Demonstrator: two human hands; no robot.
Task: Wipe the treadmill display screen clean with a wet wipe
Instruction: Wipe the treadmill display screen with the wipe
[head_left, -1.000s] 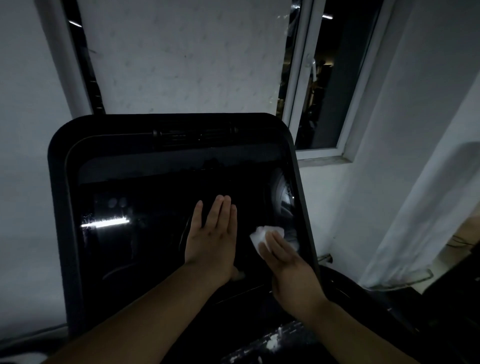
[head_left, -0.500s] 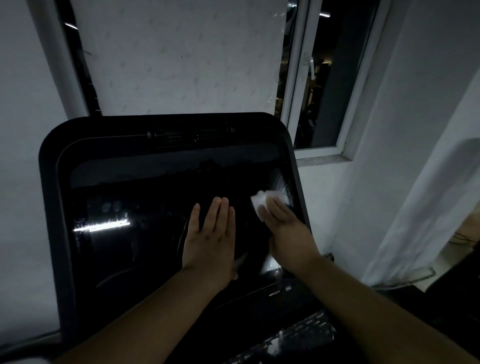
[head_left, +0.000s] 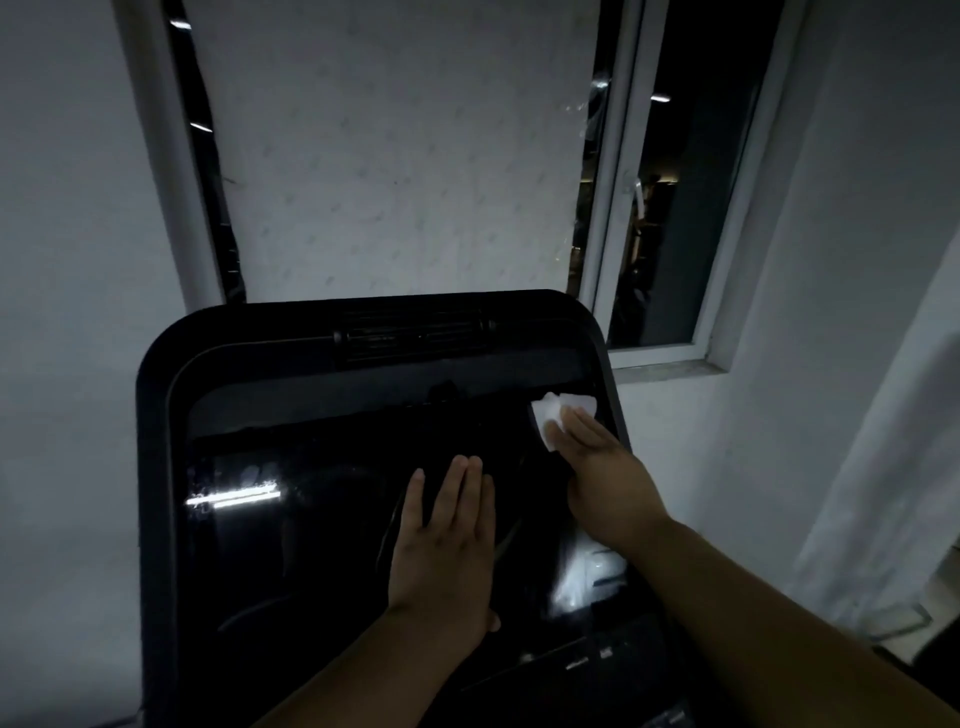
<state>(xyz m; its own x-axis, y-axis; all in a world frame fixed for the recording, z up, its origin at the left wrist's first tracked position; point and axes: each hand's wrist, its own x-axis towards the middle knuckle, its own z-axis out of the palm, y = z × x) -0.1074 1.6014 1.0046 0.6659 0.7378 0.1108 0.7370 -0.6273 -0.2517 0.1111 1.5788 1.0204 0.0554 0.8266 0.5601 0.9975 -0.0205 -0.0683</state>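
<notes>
The treadmill display screen (head_left: 311, 545) is a large glossy black panel in a dark rounded frame, tilted toward me. My left hand (head_left: 447, 545) lies flat on the middle of the glass, fingers together and pointing up, holding nothing. My right hand (head_left: 602, 478) presses a crumpled white wet wipe (head_left: 553, 413) against the screen's upper right corner, close to the frame. The fingers cover the lower part of the wipe.
A window (head_left: 670, 208) with a white frame stands behind the screen to the right, dark outside. A pale blind (head_left: 395, 156) hangs behind the screen's top. White walls flank both sides. A dark console ledge (head_left: 613, 670) lies below the screen.
My right hand has slid the wipe up the right side of the screen, from the lower right to the upper right corner. My left hand has stayed flat on the glass.
</notes>
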